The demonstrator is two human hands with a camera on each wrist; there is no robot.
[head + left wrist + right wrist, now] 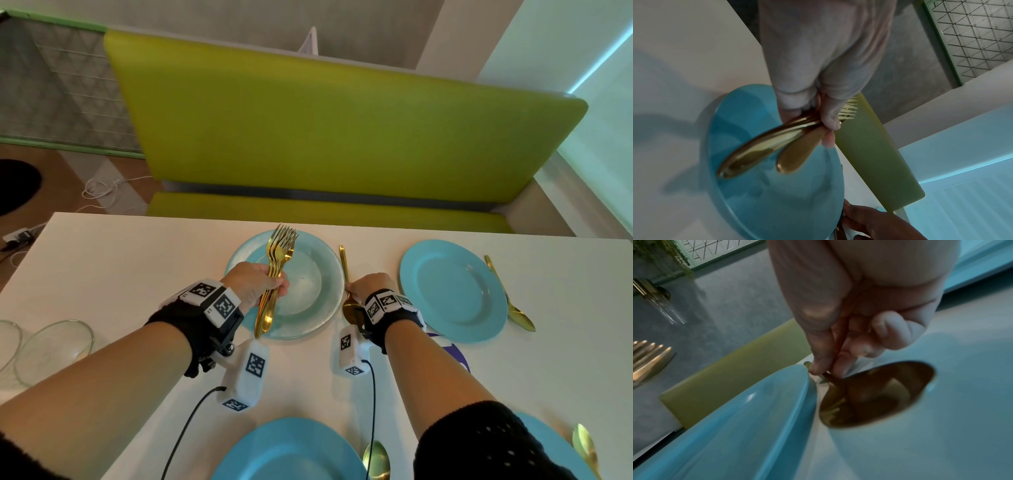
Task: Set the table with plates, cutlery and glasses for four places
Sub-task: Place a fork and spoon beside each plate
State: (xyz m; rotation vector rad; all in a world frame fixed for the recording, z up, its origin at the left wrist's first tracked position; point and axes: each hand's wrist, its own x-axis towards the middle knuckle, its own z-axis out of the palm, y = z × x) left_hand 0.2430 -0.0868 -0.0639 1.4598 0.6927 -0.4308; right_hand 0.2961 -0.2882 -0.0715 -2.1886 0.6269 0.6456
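My left hand (279, 284) grips a bundle of several gold forks (279, 257), tines pointing away, above the far-left blue plate (308, 308). The left wrist view shows the fork handles (766, 146) sticking out under my curled fingers (828, 126) over that plate (777, 203). My right hand (352, 291) pinches the neck of a gold spoon (343, 263) that lies on the white table just right of the plate. In the right wrist view, thumb and fingertips (818, 368) pinch the spoon (875, 394) close to the plate rim (777, 402).
A second blue plate (452, 291) lies at the far right with a gold spoon (510, 301) beside it. Two more blue plates (291, 448) sit near me, each with a spoon (376, 459). Clear glass vessels (54, 346) stand at the left edge. A green bench (325, 130) runs behind the table.
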